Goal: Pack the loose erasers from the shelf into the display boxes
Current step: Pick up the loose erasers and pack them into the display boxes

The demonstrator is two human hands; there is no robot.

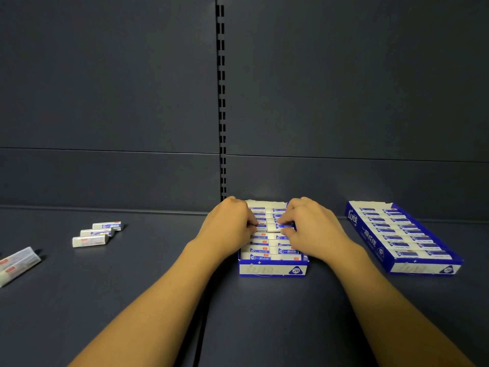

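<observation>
Hands (229, 223) (311, 226) meet over the middle box (272, 270), curled fingers pinching an eraser (274, 227) into its rows. Seating looks underway. Next calls for fetching three loose erasers (96, 233) left of the box; the second box (423, 268) right looks full.

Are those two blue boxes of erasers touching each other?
Apart. The head view shows bare dark shelf between the middle display box and the right display box.

head camera, looking down, close over shelf (105, 300)
</observation>
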